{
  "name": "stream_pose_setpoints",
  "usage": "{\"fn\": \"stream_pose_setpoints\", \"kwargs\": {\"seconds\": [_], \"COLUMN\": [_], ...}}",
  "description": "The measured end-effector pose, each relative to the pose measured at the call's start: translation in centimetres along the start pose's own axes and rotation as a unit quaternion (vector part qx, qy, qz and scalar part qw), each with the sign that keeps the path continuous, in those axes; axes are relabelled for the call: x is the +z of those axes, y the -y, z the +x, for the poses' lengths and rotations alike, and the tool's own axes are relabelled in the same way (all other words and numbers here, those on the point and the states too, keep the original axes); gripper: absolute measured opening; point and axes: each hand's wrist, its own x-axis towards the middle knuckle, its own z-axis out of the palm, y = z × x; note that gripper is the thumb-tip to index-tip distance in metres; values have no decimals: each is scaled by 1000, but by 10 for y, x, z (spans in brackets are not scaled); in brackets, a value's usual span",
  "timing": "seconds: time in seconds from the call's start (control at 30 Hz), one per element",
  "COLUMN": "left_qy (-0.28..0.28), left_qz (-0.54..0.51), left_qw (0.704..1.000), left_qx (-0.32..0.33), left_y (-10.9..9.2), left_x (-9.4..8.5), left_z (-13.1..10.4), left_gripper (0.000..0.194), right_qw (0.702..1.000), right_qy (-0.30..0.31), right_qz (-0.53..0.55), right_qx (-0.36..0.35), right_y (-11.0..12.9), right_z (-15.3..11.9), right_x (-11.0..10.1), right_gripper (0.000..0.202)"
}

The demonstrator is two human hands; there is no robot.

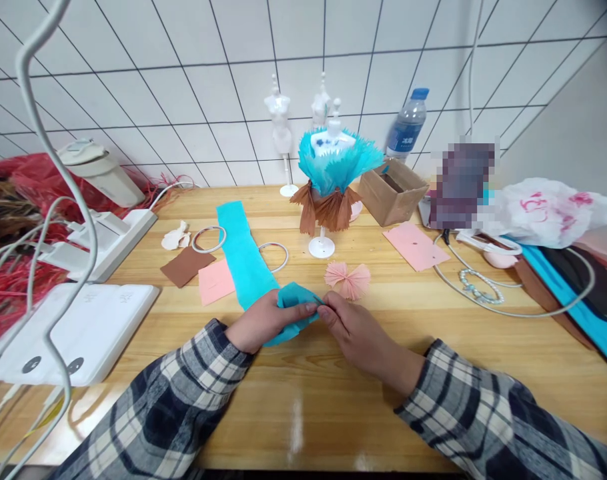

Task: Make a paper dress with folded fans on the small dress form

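A long turquoise crepe paper strip runs across the table, its near end gathered up between my hands. My left hand is closed on this bunched end, thumb on top. My right hand pinches the tip of the same paper, its fingertips against my left thumb. Just beyond my hands lies a pink pleated paper bow. Behind it stands a small white mannequin dressed in turquoise frilled paper over brown pleated paper. Two rings lie beside the strip, near brown and pink paper pieces.
A cardboard box, a water bottle and more white mannequins stand at the back. On the left are a power strip, a white device and a hanging cable. A cable loop and bracelet lie right.
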Motion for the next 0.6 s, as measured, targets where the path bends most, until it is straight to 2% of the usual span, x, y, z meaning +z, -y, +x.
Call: {"fn": "stream_pose_setpoints", "kwargs": {"seconds": [0.1,0.27,0.6], "left_qy": [-3,-77,-61], "left_qz": [17,-24,-53], "left_qw": [1000,995,995], "left_qx": [-25,-66,-65], "left_y": [1,4,4], "left_x": [-1,0,1], "left_z": [-1,-1,1], "left_gripper": [41,47,43], "right_qw": [1000,1000,1000], "right_qy": [-3,-4,-2], "right_qz": [1,-1,5], "right_qx": [2,-2,9], "right_y": [0,-1,2], "right_z": [1,4,3], "right_x": [1,1,-2], "right_gripper": [28,29,29]}}
